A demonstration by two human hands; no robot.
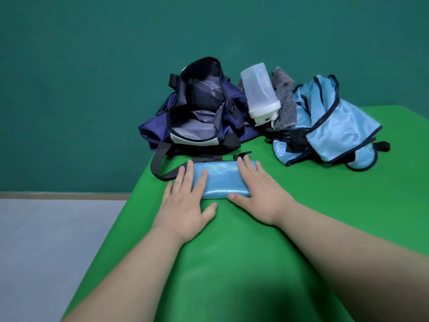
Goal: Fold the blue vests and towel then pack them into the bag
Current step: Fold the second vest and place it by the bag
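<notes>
2 hands, left hand and right hand, press flat on the folded vest.

Only the person's two arms show, from the forearms down. The left hand and the right hand are bare, with rounded, fairly full fingers and short, plainly trimmed nails; a nail shows most clearly on the right thumb. The left forearm and the right forearm are bare as well, uncovered right down to the lower edge of the view, where the wide lens makes them look broad and slightly blurred.
</notes>
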